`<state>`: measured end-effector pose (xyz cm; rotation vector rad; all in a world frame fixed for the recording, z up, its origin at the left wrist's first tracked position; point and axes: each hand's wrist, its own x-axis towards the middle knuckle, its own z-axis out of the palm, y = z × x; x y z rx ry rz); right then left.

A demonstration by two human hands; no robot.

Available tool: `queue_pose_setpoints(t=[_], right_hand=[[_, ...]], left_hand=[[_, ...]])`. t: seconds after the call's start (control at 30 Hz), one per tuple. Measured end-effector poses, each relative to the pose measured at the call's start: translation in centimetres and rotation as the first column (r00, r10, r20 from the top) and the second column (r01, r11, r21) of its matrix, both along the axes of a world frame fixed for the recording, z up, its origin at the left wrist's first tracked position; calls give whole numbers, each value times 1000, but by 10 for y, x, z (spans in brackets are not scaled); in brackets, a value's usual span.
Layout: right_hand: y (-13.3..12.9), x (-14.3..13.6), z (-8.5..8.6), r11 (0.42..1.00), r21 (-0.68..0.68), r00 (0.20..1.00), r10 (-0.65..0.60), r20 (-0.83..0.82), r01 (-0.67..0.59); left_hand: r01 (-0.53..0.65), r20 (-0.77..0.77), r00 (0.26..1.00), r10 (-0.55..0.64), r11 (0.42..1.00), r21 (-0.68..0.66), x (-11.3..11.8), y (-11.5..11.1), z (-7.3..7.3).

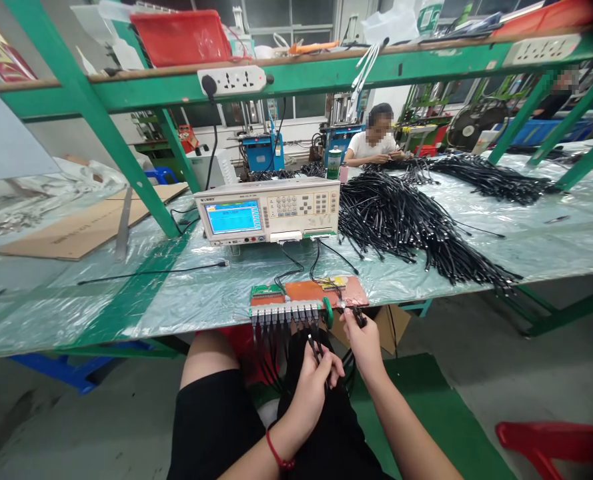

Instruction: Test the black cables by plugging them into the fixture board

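My left hand [320,373], with a red bracelet at the wrist, is closed on black cables just below the table edge. To its right, my right hand [360,337] pinches a black cable connector at the right end of an orange test board [303,292]. A row of black plugs [283,316] sits in the board's front edge, their cables hanging down. Thin black wires join the board to a tester [271,212] with a lit blue screen. A big pile of black cables [401,213] lies right of the tester.
One loose cable [151,272] and a metal ruler [123,223] on cardboard [76,230] lie at the left. A green shelf frame [166,89] crosses overhead. A person [373,141] sits across the table. A red stool [551,440] stands at the lower right.
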<state>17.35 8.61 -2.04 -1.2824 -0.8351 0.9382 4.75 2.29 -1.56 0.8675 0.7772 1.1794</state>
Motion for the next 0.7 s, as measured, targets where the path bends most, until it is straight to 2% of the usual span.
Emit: queue_pose_setpoints(t=[0.1, 0.17, 0.37, 0.7], right_hand=[[1, 1, 5, 1000, 9, 999, 25, -21, -25], [0, 3, 8, 999, 8, 998, 47, -37, -47], [-3, 4, 7, 998, -30, 990, 56, -127, -60], [2, 1, 13, 995, -11, 991, 99, -85, -100]], left_hand=[[22, 87, 996, -20, 1000, -18, 2, -3, 2], [16, 90, 996, -15, 1000, -12, 3, -4, 2], [-10, -18, 1000, 10, 1000, -4, 4, 2, -6], [-70, -118, 991, 68, 998, -7, 2, 0, 4]])
